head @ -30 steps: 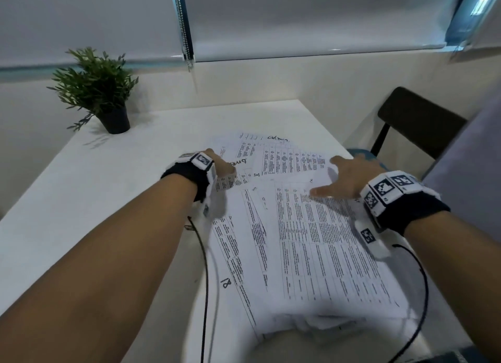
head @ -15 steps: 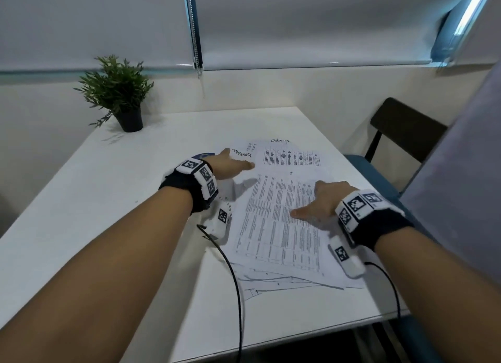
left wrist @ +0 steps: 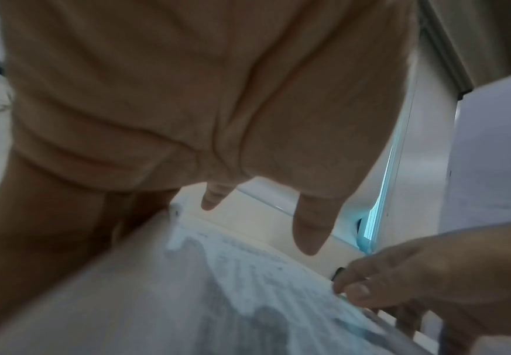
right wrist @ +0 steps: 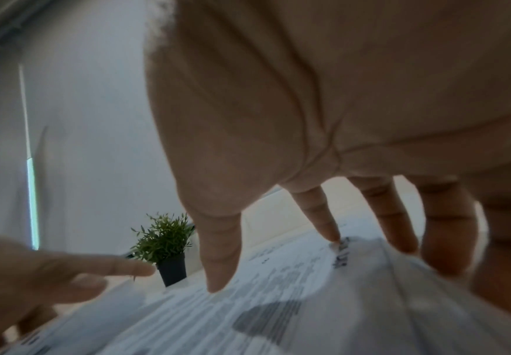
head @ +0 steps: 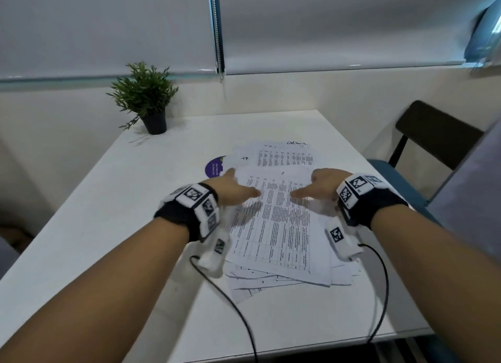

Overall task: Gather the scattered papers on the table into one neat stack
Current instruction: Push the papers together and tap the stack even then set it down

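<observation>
On the tabletop, both hands flank loose papers
Left hand and right hand press its side edges, fingers straight and spread

I see white papers printed with grey-black tables of small text, on a plain white tabletop. A round purple disc with pale lettering peeks from under them. The potted plant is green in a black pot. My wristbands are black with white blocks carrying black-and-white square codes. The chair has a dark brown back and blue seat.
</observation>
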